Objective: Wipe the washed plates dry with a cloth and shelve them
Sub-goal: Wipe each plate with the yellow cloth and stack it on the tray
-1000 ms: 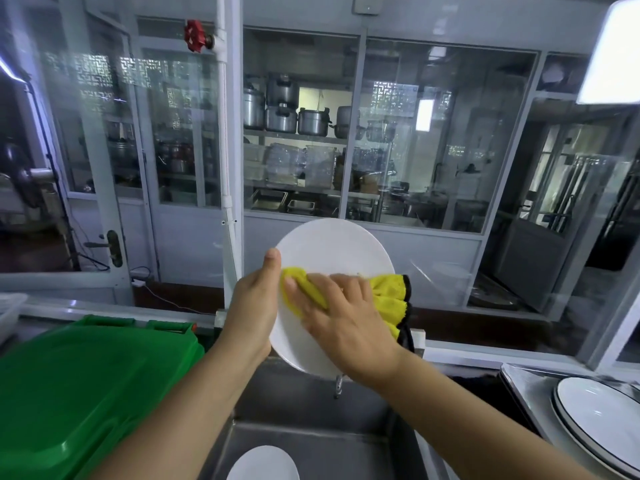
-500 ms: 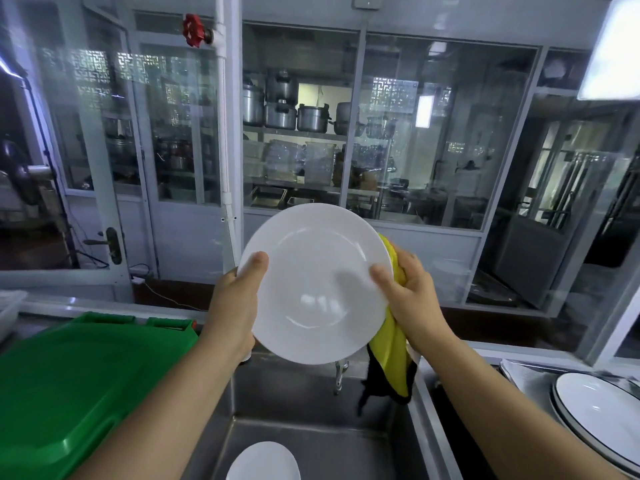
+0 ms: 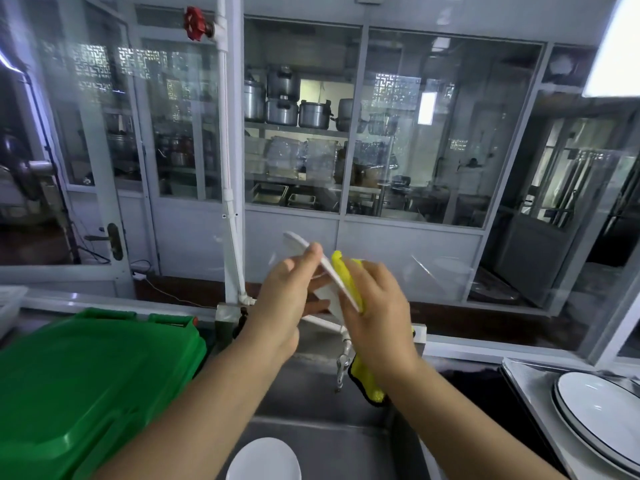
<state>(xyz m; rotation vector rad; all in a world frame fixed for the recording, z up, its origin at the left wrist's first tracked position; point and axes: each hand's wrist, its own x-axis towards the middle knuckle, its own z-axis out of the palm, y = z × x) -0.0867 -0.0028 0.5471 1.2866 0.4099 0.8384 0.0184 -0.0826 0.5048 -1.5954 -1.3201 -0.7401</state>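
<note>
Two hands work: left hand (image 3: 289, 299) grips the edge-on white plate (image 3: 322, 271), right hand (image 3: 377, 306) presses the yellow cloth (image 3: 346, 278) against it.

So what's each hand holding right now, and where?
Left hand grips the white plate by its rim; right hand presses the yellow cloth against its face.
</note>
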